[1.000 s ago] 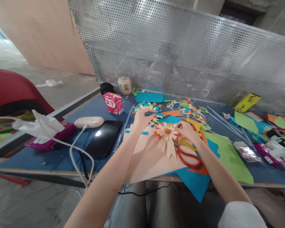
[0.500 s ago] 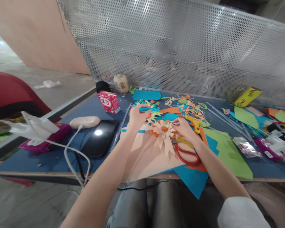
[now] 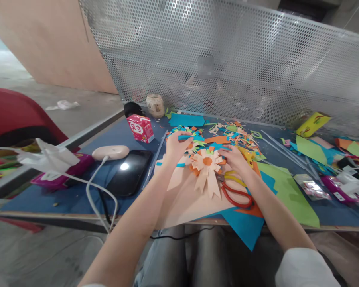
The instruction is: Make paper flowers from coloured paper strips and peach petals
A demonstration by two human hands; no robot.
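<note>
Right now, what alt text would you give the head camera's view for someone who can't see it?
A peach paper rosette with an orange centre lies between a person's left hand, holding a blue paper strip, and right hand, close to the rosette's edge. Red-handled scissors lie beside it; a smartphone lies at left, colourful paper scraps beyond.

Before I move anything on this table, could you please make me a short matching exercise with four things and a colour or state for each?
1. Left hand
2. Paper flower
3. Scissors
4. Phone

A. Black, lying flat
B. Peach petals, orange centre
C. Has a red handle loop
D. Holding a blue paper strip

Pairs: 1-D, 2-B, 3-C, 4-A.
</note>
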